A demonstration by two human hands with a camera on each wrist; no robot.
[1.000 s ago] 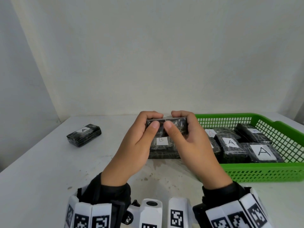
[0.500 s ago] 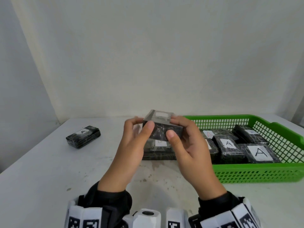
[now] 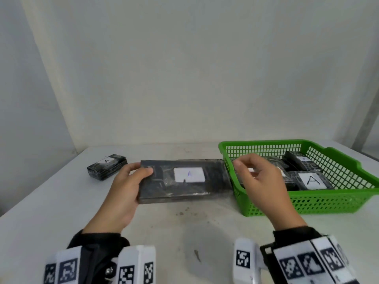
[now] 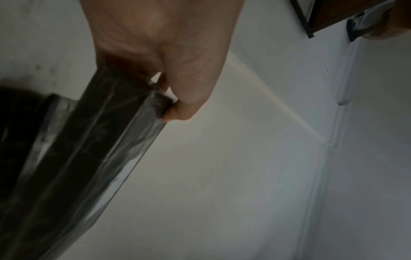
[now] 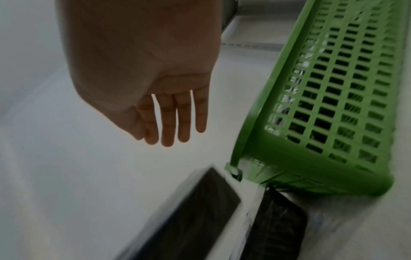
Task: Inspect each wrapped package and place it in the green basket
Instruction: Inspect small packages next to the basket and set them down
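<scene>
The work surface is a white table set into a corner of plain pale walls, with some dark scuffs near its front middle. The green basket stands on the right part of the table, its mesh walls low enough to clear from above; several wrapped packages already lie flat inside, labels up, filling the near right area. A large flat wrapped package is held by the left hand at its left short end, thumb curled over the top face and fingers underneath, as the left wrist view confirms by showing the corner pinched in the curled hand. The label faces up and reads "A", which suits inspection. The package's right end lies just beside the basket's left wall; whether it touches the wall cannot be told. Another dark package appears to lie beneath it on the table, visible in the right wrist view below the basket corner. The right hand hovers over the basket's near left corner, holding nothing; the right wrist view shows its fingers straight and close together. This placement probably leaves it ready to take the package's free end. A small wrapped package, also labelled "A", rests well apart at the left rear of the table. Open room exists on the table to the left and front. Inside the basket, free floor appears limited to the left and rear portions, so the large package would likely need lifting over the left rim.
</scene>
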